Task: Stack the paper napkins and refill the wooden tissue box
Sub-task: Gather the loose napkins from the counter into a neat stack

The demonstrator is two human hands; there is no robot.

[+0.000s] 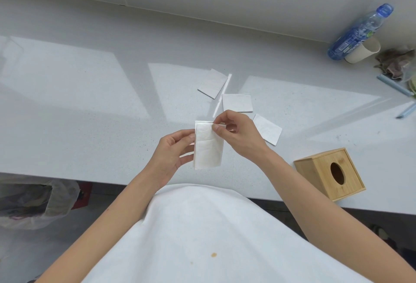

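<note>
Both hands share the grip on one folded napkin stack [209,145], held in the air above the near edge of the table [90,102]. Left hand [173,154] clasps its left edge between thumb and fingers, steadying it upright so the face is turned toward the person. Right hand [236,134] pinches the top right corner with thumb and forefinger, apparently squaring or peeling the top layer so the sheets line up before they go in.

Three more folded napkins lie flat on the table, apart from one another: a far napkin [212,83], a middle napkin [237,102] and a right napkin [267,129], just beyond the hands and within easy reach for gathering. A thin white strip [222,95] lies between the far two.

At the near right, close to the table edge, stands the wooden tissue box [329,173], its oval hole showing and nothing poking out, so it seems not yet refilled.
</note>
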